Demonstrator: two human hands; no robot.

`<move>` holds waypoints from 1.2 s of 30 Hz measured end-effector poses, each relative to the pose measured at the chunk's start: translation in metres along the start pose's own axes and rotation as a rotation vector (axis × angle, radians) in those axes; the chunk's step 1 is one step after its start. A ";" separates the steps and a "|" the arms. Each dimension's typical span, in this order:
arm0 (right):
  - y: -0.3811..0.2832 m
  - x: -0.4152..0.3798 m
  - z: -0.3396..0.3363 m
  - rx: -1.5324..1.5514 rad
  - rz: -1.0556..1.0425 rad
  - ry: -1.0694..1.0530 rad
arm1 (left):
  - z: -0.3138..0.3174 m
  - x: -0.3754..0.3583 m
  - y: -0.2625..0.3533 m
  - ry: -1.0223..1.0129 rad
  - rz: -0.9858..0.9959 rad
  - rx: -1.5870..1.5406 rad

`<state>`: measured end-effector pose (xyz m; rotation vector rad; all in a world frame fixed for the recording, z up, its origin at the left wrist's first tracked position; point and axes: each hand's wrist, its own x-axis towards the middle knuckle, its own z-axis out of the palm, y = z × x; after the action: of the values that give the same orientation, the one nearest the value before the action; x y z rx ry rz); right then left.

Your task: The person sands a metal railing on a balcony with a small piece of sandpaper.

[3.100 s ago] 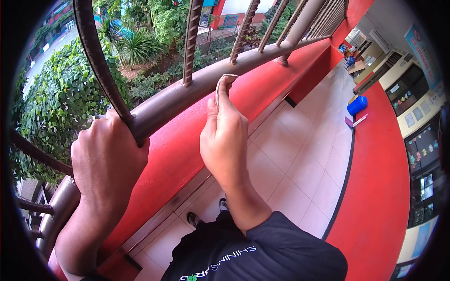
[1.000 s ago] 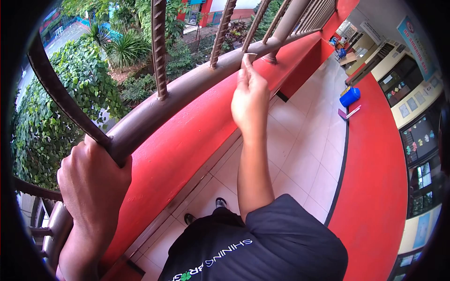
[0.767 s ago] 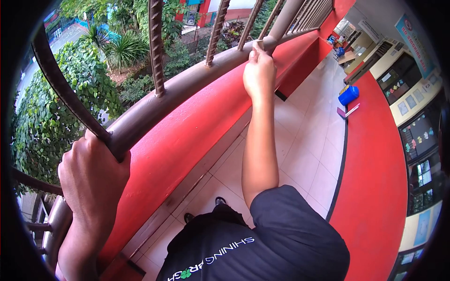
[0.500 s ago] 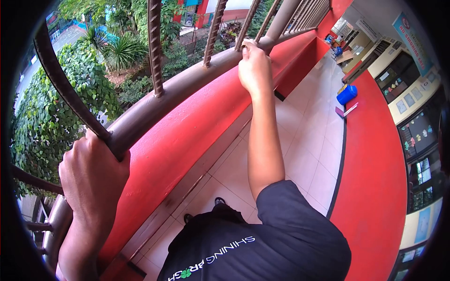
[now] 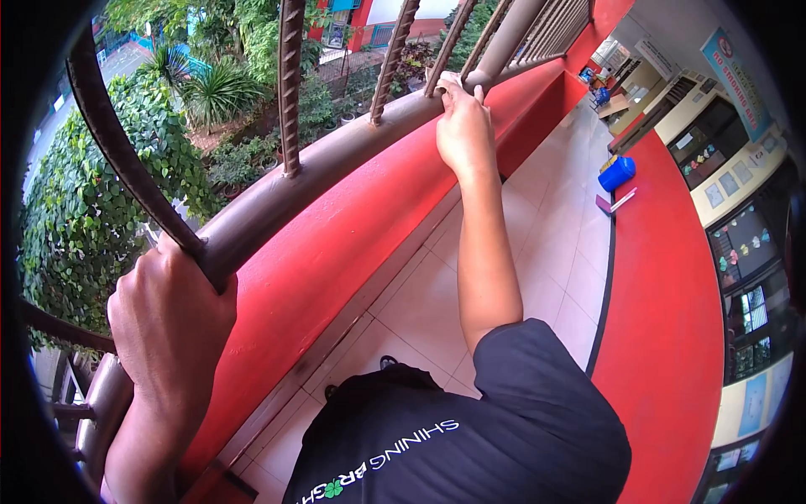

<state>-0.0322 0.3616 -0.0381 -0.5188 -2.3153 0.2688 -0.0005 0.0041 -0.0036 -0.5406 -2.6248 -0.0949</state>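
Note:
My left hand (image 5: 170,315) is closed around the thick brown metal rail (image 5: 323,160) at the lower left, beside the foot of a curved bar (image 5: 126,151). Farther along, my right hand (image 5: 466,130) rests on the same rail with its arm stretched forward. Its fingers are curled over the top near the base of a twisted bar (image 5: 449,49), and the thumb lies toward the near side. A small pale patch shows at the fingertips; I cannot tell what it is. A red ledge (image 5: 336,235) runs just under the rail.
Leafy shrubs (image 5: 109,176) grow beyond the bars. Pale floor tiles (image 5: 537,227) lie below, with a red wall band (image 5: 663,311) on the right. A blue bin (image 5: 617,174) and a dustpan-like object (image 5: 617,202) stand by that wall. Windows (image 5: 747,239) line it.
My right hand has shifted slightly along the rail, its thumb now more apart from the fingers. The left hand keeps its grip. The view has moved a little.

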 end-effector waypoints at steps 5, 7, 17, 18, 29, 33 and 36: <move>-0.005 -0.034 0.000 0.055 -0.010 0.027 | 0.001 0.002 0.000 -0.041 -0.079 0.008; 0.004 -0.014 -0.007 0.072 0.084 0.002 | 0.001 0.000 -0.001 -0.022 -0.043 0.006; 0.098 -0.089 -0.046 0.480 0.255 0.139 | 0.004 0.002 0.003 -0.009 -0.036 0.045; 0.111 -0.090 -0.037 0.614 0.329 0.170 | 0.006 0.003 0.003 -0.014 -0.043 0.063; 0.077 -0.061 -0.003 0.833 0.174 0.287 | 0.005 0.003 0.004 -0.169 -0.186 0.047; 0.037 -0.054 0.006 0.800 -0.008 0.310 | 0.007 0.001 0.005 -0.126 -0.168 0.076; 0.005 -0.055 0.016 0.816 -0.026 0.214 | 0.006 0.002 0.003 -0.086 -0.103 0.103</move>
<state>-0.0063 0.3416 -0.0852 -0.0912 -1.7941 1.0273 -0.0037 0.0083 -0.0079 -0.3827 -2.7233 0.0317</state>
